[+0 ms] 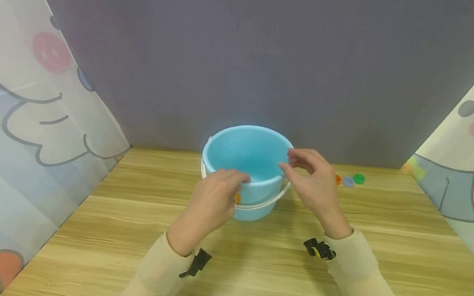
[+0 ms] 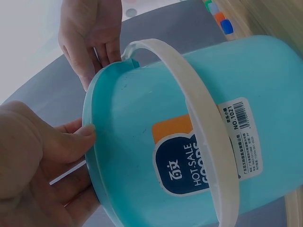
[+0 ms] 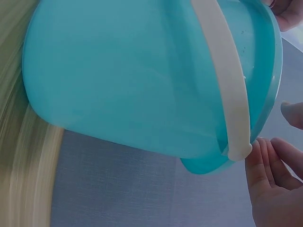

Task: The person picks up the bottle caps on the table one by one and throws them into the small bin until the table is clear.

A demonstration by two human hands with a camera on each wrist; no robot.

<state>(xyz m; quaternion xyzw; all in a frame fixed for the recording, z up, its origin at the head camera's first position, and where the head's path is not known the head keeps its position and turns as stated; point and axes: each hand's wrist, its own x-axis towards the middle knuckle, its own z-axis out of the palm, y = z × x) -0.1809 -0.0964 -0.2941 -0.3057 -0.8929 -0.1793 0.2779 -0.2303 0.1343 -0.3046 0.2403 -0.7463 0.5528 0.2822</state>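
Left hand (image 1: 214,198): at 6 o'clock on the rim of the blue bucket (image 1: 258,196), fingers clamped on it with the thumb outside, apparently to steady it.
Blue bucket: upright on the tabletop (image 1: 126,213), mouth up, presumably for easy reach inside.
White handle (image 2: 217,146): hangs toward 6 o'clock, leaving the mouth unobstructed.
Right hand (image 1: 315,183): at the rim's 3 o'clock, fingers together beside the handle's end, thumb apart, perhaps lightly guiding.
Small pieces: orange (image 1: 338,180), lavender (image 1: 348,181), green (image 1: 359,178), beyond the right hand toward 3 o'clock, seemingly set aside.
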